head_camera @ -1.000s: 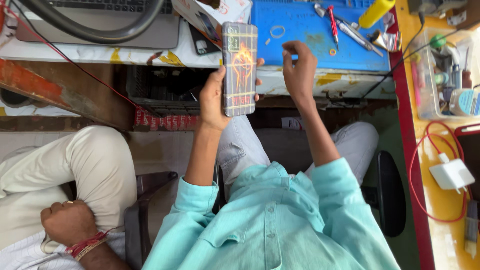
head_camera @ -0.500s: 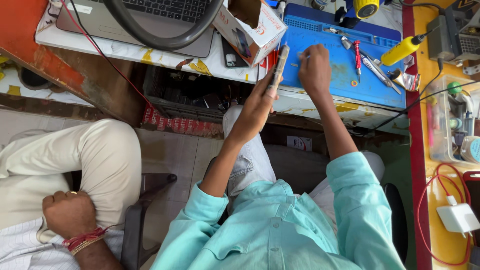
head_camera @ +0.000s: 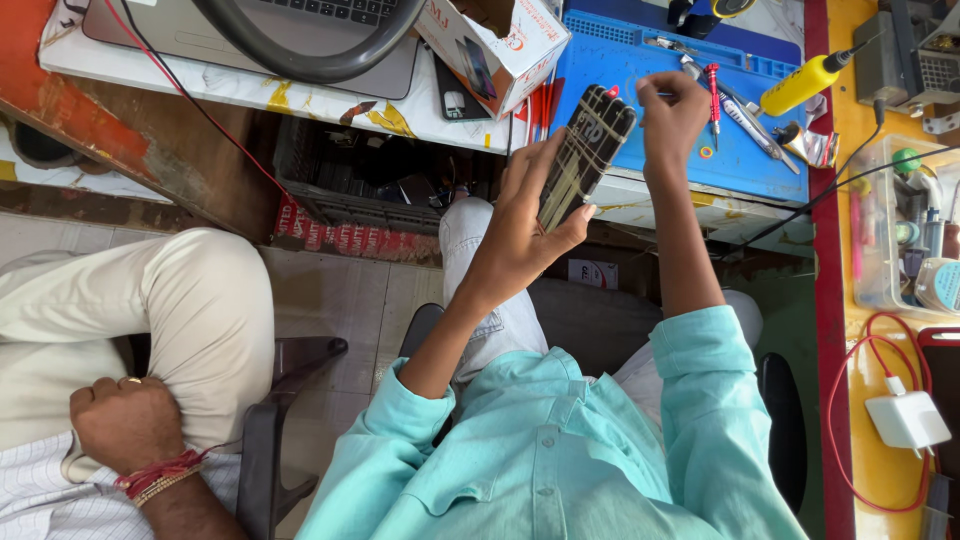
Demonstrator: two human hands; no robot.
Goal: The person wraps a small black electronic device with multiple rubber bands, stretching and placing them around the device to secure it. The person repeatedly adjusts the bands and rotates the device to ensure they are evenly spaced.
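Observation:
My left hand [head_camera: 520,235] grips a phone [head_camera: 587,150] in a dark patterned case, held tilted above my lap in front of the workbench edge. My right hand [head_camera: 672,112] is raised at the phone's top end, fingers curled and touching its upper corner; whether it pinches something small there is unclear. Both arms wear teal sleeves [head_camera: 700,400]. Behind the hands lies a blue work mat [head_camera: 745,140] with a red-handled screwdriver [head_camera: 713,85] and other tools on it.
On the bench are a laptop [head_camera: 250,30] under a black ring [head_camera: 310,60], an open cardboard box [head_camera: 500,45], a yellow tool [head_camera: 805,85] and a clear parts bin [head_camera: 895,230]. A white charger [head_camera: 905,420] lies right. Another person's hand [head_camera: 125,420] rests at left.
The phone has turned in my left hand, from back facing me to edge-on to tilted. My right hand moved from beside it to its top corner. The view shifted towards the bench.

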